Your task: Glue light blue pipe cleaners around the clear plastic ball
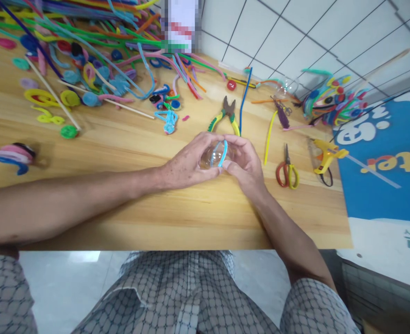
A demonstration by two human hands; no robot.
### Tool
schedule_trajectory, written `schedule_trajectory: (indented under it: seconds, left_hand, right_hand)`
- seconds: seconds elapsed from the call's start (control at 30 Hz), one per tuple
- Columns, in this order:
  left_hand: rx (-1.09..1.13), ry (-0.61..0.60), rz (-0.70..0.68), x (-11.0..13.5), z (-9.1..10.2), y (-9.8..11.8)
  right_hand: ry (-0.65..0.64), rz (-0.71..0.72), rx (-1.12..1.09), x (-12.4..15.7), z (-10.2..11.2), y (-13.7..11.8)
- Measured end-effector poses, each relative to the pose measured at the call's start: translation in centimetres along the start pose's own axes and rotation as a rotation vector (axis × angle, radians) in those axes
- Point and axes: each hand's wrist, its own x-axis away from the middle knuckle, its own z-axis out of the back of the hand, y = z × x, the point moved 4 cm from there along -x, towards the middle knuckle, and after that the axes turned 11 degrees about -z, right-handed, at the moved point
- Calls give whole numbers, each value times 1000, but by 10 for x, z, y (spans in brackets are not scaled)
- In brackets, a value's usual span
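Both my hands meet over the middle of the wooden table (177, 218). My left hand (187, 162) cups a clear plastic ball (212, 157), fingers curled round it. My right hand (245, 164) pinches a light blue pipe cleaner (223, 155) that curves over the ball. Just beyond my fingers lie green-and-yellow-handled pliers (226, 116).
A heap of coloured pipe cleaners (86, 41) and coiled shapes covers the table's far left. Red-and-yellow scissors (287, 172) and a yellow glue gun (325, 155) lie at right, with a bundle of finished pieces (333, 99) beyond. A blue box (386, 176) stands past the right edge.
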Motion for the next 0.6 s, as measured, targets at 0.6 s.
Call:
schedule_trajectory:
  seconds: [0.6]
  left_hand:
    - [-27,-58,122,-2,2,3]
  right_hand:
    - [-2,-20,-20,0,-3,-1]
